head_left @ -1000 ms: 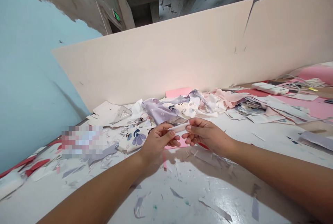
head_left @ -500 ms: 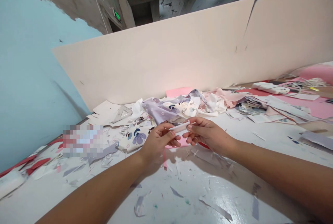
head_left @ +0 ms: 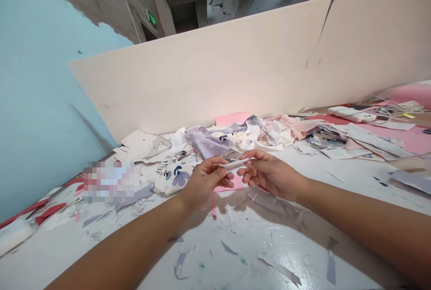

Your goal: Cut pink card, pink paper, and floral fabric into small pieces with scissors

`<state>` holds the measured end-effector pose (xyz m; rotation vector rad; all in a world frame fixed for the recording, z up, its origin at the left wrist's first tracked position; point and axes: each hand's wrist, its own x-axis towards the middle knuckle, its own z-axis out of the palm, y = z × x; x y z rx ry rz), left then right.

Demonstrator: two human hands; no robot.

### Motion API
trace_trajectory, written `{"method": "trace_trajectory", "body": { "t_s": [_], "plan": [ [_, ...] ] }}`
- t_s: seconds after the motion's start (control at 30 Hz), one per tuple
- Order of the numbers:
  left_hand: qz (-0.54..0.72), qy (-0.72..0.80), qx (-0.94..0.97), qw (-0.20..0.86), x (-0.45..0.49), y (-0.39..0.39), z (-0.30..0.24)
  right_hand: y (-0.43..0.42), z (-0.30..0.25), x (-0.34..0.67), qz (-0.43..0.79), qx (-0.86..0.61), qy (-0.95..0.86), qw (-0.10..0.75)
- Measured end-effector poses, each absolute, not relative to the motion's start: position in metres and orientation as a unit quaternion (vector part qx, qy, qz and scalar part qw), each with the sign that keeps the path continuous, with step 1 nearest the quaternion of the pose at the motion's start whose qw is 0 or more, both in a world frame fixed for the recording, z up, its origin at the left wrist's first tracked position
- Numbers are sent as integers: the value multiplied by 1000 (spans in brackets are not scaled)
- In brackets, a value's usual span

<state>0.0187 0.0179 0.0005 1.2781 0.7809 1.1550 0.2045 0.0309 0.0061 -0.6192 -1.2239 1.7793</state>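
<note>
A small white strip (head_left: 235,164), narrow and seemingly folded or rolled paper, is stretched between my two hands above the table. My left hand (head_left: 207,177) pinches its left end between thumb and fingers. At the other end, the thumb and index finger of my right hand (head_left: 266,171) close on it, with the other fingers curled below. Behind the hands lies crumpled lilac floral fabric or paper (head_left: 205,142). A white piece printed with a purple flower (head_left: 178,177) lies beside my left hand. Part of a pink sheet (head_left: 232,184) shows beneath the hands.
Scraps (head_left: 279,270) litter the white tabletop (head_left: 235,245). A clear set square (head_left: 160,145) lies at back left. Stacked paper strips (head_left: 326,139) and a white power strip (head_left: 352,113) with cables are at the right. A pale partition (head_left: 202,74) stands behind, a blue wall (head_left: 43,79) at left.
My right hand has shifted slightly to the right along the white strip, and its fingers have moved a little. My left hand stays nearly still, still pinching the strip.
</note>
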Motion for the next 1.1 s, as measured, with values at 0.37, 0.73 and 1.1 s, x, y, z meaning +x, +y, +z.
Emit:
{"method": "trace_trajectory", "body": {
  "t_s": [0.37, 0.73, 1.1],
  "plan": [
    [497, 327, 495, 633, 22, 16, 3, 30, 6, 204, 716, -254, -486, 431],
    [503, 308, 462, 663, 23, 17, 2, 27, 4, 200, 749, -253, -430, 436],
    [509, 396, 541, 540, 23, 17, 0, 32, 2, 197, 693, -290, -506, 424]
  ]
}}
